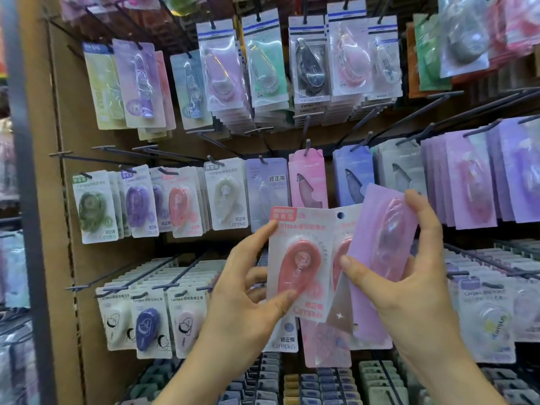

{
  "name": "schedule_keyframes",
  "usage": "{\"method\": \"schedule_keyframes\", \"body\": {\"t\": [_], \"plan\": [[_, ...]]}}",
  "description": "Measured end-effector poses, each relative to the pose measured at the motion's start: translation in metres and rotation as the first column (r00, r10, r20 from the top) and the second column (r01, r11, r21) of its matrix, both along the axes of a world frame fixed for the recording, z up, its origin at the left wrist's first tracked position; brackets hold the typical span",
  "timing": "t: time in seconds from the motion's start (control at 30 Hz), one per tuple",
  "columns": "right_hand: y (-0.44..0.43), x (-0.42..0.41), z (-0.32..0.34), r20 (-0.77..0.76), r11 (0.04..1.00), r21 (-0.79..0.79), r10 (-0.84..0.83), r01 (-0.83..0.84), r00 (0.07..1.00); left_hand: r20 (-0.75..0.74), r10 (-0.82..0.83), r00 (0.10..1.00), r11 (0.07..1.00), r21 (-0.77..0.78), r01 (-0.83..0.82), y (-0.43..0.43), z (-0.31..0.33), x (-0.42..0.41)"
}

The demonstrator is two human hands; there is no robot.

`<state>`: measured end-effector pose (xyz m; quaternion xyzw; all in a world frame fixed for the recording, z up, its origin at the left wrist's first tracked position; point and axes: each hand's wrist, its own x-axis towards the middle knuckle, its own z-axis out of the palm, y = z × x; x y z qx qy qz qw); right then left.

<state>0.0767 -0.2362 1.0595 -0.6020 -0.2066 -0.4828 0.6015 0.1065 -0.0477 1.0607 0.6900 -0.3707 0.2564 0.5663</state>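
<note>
So I'm seeing a white card blister pack [299, 229] with a coral-red teardrop tape dispenser inside, upright in the left hand [248, 290], and a lilac card blister pack [380, 238] holding a pinkish dispenser, tilted right, overlapping its right edge in the right hand [412, 276].

A brown display board [67, 112] carries rows of black hooks [122, 153]; packs of correction tape [226, 197] hang from them.

The left-hand pack [301, 258] lies left of the right-hand pack [382, 244].
</note>
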Motion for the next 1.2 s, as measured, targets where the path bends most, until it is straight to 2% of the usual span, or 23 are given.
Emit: {"method": "schedule_keyframes", "body": {"t": [0.07, 0.13, 0.47, 0.6, 0.73, 0.87, 1.03, 1.2], "plan": [[0.007, 0.000, 0.000, 0.023, 0.999, -0.047, -0.004, 0.005, 1.000, -0.060, -0.070, 0.996, 0.996, 0.057, 0.073, 0.004, 0.001, -0.003], [0.017, 0.001, -0.001, 0.068, 0.996, -0.091, -0.014, 0.020, 0.998, -0.079, -0.071, 0.994, 0.995, 0.058, 0.076, 0.011, 0.001, -0.007], [0.091, 0.021, 0.001, 0.056, 0.979, -0.198, -0.037, 0.048, 0.998, -0.182, -0.120, 0.976, 0.989, -0.104, 0.103, 0.079, 0.003, 0.004], [0.123, 0.032, 0.007, 0.050, 0.979, -0.194, -0.053, 0.062, 0.997, -0.134, -0.054, 0.990, 0.998, -0.025, 0.052, 0.111, 0.012, 0.022], [0.150, 0.046, 0.018, 0.060, 0.976, -0.196, -0.085, 0.095, 0.995, -0.004, 0.189, 0.982, 0.982, -0.014, -0.189, 0.144, 0.036, 0.045], [0.167, 0.056, 0.024, 0.074, 0.978, -0.186, -0.080, 0.093, 0.994, 0.196, 0.469, 0.862, 0.864, 0.104, -0.493, 0.169, 0.071, 0.069], [0.177, 0.068, 0.030, 0.085, 0.980, -0.169, -0.095, 0.109, 0.992, 0.391, 0.572, 0.721, 0.720, 0.181, -0.670, 0.173, 0.092, 0.095], [0.180, 0.075, 0.034, 0.073, 0.979, -0.171, -0.101, 0.112, 0.992, 0.507, 0.685, 0.523, 0.499, 0.197, -0.844, 0.172, 0.099, 0.102]]}}
